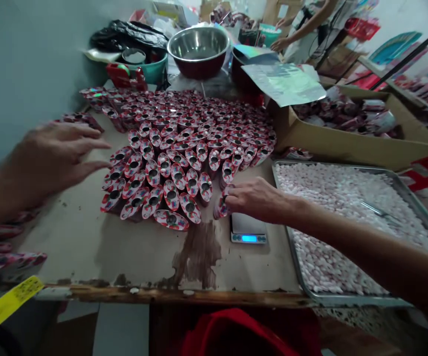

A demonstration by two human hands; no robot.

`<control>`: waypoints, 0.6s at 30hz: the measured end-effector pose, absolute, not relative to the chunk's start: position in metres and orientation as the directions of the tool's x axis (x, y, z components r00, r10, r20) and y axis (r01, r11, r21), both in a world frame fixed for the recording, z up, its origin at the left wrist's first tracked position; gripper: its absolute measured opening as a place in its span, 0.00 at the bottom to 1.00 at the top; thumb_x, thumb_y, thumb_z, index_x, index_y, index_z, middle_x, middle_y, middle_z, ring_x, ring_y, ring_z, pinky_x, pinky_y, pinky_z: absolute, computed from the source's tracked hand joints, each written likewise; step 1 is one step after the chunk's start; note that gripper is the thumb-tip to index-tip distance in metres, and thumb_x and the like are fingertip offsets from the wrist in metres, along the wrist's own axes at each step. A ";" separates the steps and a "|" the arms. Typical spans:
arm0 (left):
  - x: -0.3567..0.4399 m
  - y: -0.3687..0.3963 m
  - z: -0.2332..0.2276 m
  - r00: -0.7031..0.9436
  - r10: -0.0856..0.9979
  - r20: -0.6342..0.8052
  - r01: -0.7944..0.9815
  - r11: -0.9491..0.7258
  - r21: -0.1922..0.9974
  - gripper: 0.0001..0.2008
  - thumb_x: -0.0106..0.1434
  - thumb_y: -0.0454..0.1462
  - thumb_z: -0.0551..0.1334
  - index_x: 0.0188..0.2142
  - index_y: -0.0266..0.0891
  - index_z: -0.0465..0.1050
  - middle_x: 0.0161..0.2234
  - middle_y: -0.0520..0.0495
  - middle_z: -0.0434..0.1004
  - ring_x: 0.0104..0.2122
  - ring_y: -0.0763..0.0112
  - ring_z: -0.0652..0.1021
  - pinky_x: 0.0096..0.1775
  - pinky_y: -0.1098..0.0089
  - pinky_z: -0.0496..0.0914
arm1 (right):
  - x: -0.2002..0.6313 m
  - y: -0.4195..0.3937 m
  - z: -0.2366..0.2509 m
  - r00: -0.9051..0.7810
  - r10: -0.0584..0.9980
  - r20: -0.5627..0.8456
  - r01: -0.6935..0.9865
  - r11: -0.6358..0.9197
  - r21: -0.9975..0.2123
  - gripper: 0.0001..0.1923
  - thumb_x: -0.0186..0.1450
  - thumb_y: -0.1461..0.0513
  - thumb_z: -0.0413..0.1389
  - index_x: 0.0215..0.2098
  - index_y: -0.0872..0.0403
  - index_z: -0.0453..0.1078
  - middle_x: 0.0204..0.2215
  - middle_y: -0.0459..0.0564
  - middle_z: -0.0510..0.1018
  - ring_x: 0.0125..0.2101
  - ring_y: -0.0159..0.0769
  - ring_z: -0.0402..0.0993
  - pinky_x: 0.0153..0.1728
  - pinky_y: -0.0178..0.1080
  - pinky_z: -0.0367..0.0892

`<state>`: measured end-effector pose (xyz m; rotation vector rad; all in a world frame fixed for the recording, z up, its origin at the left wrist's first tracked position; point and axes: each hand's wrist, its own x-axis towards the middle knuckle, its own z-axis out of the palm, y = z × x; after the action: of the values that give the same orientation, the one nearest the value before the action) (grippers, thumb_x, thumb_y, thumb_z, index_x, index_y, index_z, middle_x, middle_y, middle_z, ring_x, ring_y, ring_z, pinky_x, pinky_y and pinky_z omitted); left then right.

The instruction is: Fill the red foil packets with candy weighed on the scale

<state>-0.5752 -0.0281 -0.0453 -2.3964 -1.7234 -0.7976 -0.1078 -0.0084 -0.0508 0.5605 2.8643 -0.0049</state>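
Many small red-and-white pouches (184, 148) stand open-mouthed in packed rows across the worn table (87, 247). My right hand (253, 199) pinches one pouch (221, 206) at the right end of the front row, just above a small digital scale (248, 231) with a lit blue display. My left hand (56, 157) hovers over the table's left side, fingers spread and holding nothing, its fingertips close to the leftmost pouches.
A metal tray (414, 198) of small white-pink candies with a scoop (375, 210) sits right of the scale. Behind it is a cardboard box (347, 143) of packets. Bowls (198, 49) and bags stand at the back. Another person's arms (303, 27) work far back.
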 end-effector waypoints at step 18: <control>-0.369 -0.105 -0.045 0.541 0.723 0.429 0.680 -0.677 0.283 0.15 0.71 0.45 0.67 0.56 0.59 0.80 0.53 0.51 0.85 0.52 0.50 0.83 0.59 0.45 0.76 | 0.001 -0.025 -0.045 -0.190 0.934 -0.302 0.451 -0.190 -0.872 0.08 0.61 0.72 0.63 0.34 0.53 0.76 0.31 0.49 0.80 0.32 0.34 0.75 0.33 0.35 0.71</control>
<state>-0.3694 -0.1052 -0.0445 -2.8292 -1.2907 -0.8502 0.0014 -0.0253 -0.0447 2.2029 2.2027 -1.8653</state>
